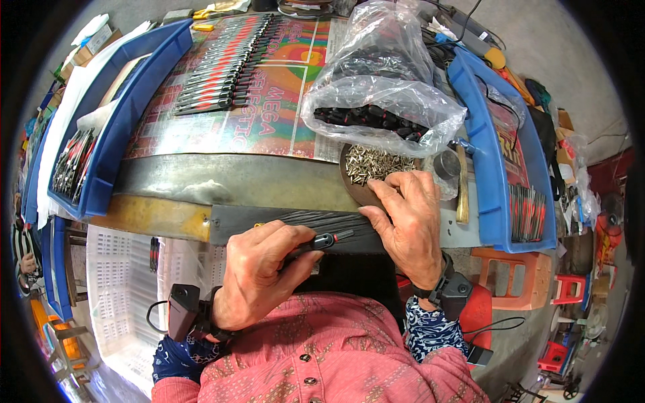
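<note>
On the desk (269, 180) before us, a round brown dish (356, 193) holds a heap of small metal pins (377, 165), and just behind it we see a clear plastic bag (449, 115), its mouth turned toward us, with many black parts (369, 119) inside. The blue tray (480, 134) on the right carries a bundle of thin red and black pieces (527, 211) at its near end; the blue tray (138, 107) on the left carries similar thin pieces (74, 161) at its own near end. Between the trays, a long row of red and black tools (225, 67) lies on a printed sheet (171, 138). Below the desk, at our left, stands a white basket (121, 265). Our left hand (261, 269) is held palm down by the dark strip (336, 223) at the desk's front edge, its fingers closed around a black handle (325, 240) whose slim metal tip points right. Our right hand (413, 218) arches over the dish's near right side, thumb and forefinger parted and aimed at the pins; whether a fingertip touches one, we cannot tell for certain.
</note>
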`<control>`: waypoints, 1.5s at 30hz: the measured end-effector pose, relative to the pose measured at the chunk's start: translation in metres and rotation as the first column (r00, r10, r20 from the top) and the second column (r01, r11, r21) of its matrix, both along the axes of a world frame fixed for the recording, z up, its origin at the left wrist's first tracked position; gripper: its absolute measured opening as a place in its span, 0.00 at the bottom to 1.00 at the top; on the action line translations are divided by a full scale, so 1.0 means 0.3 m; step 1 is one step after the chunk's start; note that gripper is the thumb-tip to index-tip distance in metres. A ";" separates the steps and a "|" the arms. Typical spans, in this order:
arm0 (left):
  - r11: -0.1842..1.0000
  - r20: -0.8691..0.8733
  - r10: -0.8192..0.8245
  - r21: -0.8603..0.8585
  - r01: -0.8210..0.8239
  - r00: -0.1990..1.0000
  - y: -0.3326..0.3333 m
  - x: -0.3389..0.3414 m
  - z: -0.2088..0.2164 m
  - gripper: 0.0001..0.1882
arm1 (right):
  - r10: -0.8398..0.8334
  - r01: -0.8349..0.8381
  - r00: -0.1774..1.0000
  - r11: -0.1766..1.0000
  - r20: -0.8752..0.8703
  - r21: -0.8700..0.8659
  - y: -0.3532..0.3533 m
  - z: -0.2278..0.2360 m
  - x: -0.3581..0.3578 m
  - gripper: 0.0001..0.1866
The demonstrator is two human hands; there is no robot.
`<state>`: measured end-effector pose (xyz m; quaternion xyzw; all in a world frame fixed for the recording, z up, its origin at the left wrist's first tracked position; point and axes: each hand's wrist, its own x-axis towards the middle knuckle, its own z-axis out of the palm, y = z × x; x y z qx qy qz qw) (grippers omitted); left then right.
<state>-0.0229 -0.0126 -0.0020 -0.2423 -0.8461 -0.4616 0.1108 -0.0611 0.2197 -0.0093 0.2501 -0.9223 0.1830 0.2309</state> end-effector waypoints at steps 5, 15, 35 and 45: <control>1.000 -0.023 0.012 -0.005 -0.012 1.000 0.001 0.003 0.000 0.12 | 0.013 -0.011 0.999 0.999 0.047 -0.045 0.001 0.005 0.007 0.18; 1.000 -0.032 0.008 -0.003 -0.008 0.999 0.004 0.021 0.003 0.12 | -0.049 0.049 0.999 0.991 0.006 -0.122 -0.006 0.003 0.049 0.12; 1.000 -0.072 -0.004 -0.014 0.003 0.997 -0.001 0.044 0.002 0.13 | 0.047 -0.024 0.993 0.979 0.107 -0.203 0.018 0.021 0.028 0.06; 0.999 -0.051 -0.032 -0.033 0.030 0.998 -0.001 0.054 0.003 0.13 | 0.077 -0.001 0.981 0.918 0.176 -0.396 -0.019 0.054 0.089 0.05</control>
